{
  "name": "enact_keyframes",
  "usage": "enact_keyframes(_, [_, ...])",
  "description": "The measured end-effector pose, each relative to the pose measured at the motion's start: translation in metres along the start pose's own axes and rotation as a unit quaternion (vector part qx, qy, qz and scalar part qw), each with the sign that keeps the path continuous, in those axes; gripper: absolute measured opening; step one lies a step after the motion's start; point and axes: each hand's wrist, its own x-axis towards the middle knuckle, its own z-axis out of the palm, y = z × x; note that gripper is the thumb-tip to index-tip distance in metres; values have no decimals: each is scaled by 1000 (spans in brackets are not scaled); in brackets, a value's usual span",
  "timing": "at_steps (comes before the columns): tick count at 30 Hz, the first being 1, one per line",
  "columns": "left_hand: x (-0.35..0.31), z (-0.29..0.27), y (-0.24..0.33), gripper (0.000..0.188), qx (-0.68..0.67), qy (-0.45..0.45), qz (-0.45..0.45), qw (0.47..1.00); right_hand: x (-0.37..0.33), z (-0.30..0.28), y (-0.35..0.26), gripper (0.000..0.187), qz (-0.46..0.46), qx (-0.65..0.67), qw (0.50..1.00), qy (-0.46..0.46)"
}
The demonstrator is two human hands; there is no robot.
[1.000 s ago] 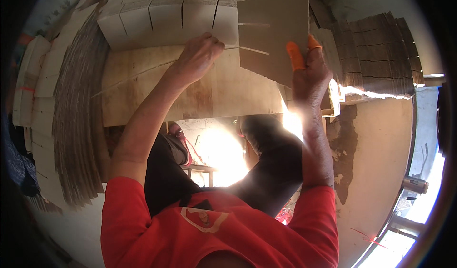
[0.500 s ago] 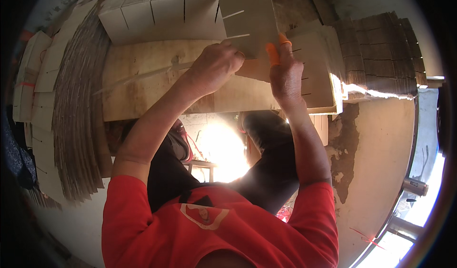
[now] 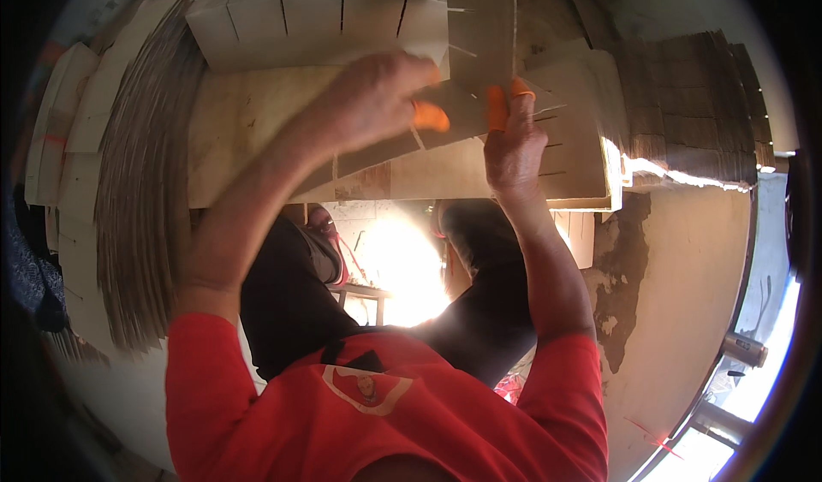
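So, far left there's a big cardboard stack (image 3: 141, 182), then a slotted pile (image 3: 317, 15) at the back of the wooden surface (image 3: 244, 105). Left hand (image 3: 377, 97) is a blur over a slanted sheet (image 3: 458, 118), can't tell if it's gripping. Just right, an upright sheet (image 3: 481, 28) stands against it, pinched low by the right hand's (image 3: 515, 150) orange-capped fingers. More cardboard (image 3: 685, 110) sits far right.

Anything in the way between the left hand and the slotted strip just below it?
Nothing visible. The left hand is blurred, over the strip; contact can't be told. The sheet pinched by the right hand is off to its right, not between.
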Motion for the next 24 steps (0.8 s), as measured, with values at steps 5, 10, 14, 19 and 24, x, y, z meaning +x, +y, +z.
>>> enact_keyframes(5, [55,-26,-92,47,311,88,36,946,8,0,-3,26,13,51,999,3])
enact_keyframes(10, [82,-6,-147,33,408,176,43,895,15,-1,-8,26,29,62,998,-6])
enact_keyframes(14, [92,1,-163,32,408,196,66,889,17,-1,-8,26,10,62,998,6])
enact_keyframes(19, [86,-8,-156,26,361,192,124,904,17,-4,-12,31,-5,87,996,0])
enact_keyframes(24, [69,3,-128,17,314,194,191,909,17,-6,-14,33,-17,97,995,14])
